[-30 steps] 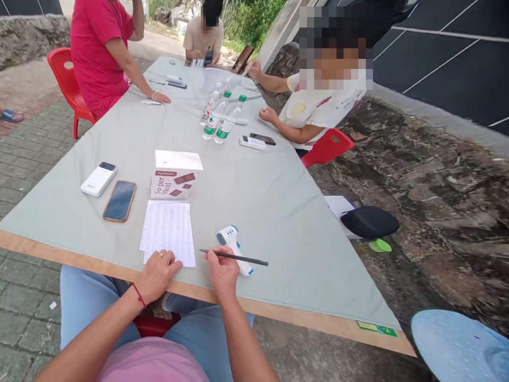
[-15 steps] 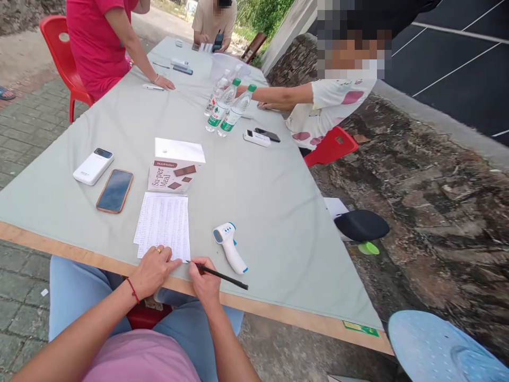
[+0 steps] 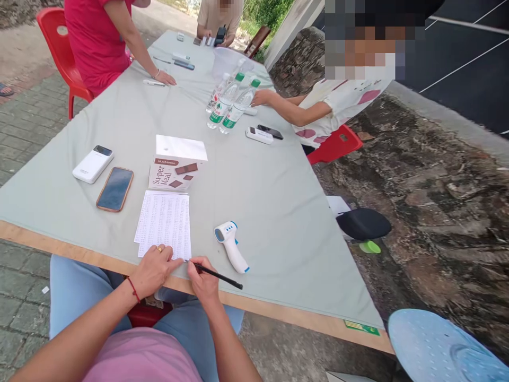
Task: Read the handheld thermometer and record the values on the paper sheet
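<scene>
Printed sheets (image 3: 165, 220) lie near the table's front edge, covered in small rows of text. My left hand (image 3: 153, 270) rests on their lower edge with its fingers laid out, holding nothing. In my right hand (image 3: 204, 281) a black pen (image 3: 220, 276) is gripped, its tip at the lower right corner of the paper, its back end pointing right. A white infrared thermometer (image 3: 231, 248) lies right of the sheets. Behind the paper stands a "Super Meal" box (image 3: 175, 167). Left of it lie a phone (image 3: 115, 189) and a white power bank (image 3: 93, 164).
Water bottles (image 3: 234, 109) stand mid-table before a clear plastic tub (image 3: 226, 61). A white device (image 3: 259, 135) and a dark phone (image 3: 271, 131) lie at right. People are at the left, right and far end. A light blue cap (image 3: 441, 345) is at lower right.
The pen's back end has shifted slightly left and up, its tip staying at the paper's corner. The person at right has drawn their arms back, hands now by the bottles.
</scene>
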`<state>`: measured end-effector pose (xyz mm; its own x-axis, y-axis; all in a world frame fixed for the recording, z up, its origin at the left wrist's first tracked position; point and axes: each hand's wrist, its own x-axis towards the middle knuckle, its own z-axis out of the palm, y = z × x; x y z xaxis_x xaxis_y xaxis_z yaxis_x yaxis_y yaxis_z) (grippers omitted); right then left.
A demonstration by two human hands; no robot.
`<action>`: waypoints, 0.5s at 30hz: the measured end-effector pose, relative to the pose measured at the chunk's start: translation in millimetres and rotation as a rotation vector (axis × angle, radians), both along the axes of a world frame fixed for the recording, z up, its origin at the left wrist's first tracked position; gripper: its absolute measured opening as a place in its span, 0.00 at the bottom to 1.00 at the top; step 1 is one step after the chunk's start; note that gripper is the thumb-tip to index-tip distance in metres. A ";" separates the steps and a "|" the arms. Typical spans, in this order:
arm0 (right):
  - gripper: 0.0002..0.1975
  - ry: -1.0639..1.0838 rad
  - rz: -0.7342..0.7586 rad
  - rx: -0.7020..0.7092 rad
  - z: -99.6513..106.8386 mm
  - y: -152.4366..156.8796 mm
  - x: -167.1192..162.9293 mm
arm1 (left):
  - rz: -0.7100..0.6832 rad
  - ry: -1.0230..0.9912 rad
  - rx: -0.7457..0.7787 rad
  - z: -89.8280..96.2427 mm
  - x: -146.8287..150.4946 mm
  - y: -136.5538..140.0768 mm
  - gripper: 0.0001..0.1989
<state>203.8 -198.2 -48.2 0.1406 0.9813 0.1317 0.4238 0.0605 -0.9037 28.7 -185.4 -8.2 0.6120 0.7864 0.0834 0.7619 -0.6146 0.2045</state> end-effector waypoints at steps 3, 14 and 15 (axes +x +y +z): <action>0.08 -0.011 0.006 0.004 -0.6 -0.3 -0.2 | -0.002 -0.012 -0.005 -0.2 -0.5 0.4 0.13; 0.08 -0.030 0.016 -0.009 -4.5 -1.5 1.2 | 0.000 -0.032 -0.023 0.8 -0.1 -0.1 0.12; 0.08 -0.027 0.020 -0.011 -4.3 -1.5 1.1 | 0.002 -0.028 -0.020 0.7 -0.1 -0.1 0.13</action>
<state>204.9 -199.7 -52.5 0.1179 0.9853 0.1238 0.4465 0.0588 -0.8929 28.6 -185.5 -7.4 0.6085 0.7890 0.0847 0.7567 -0.6091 0.2376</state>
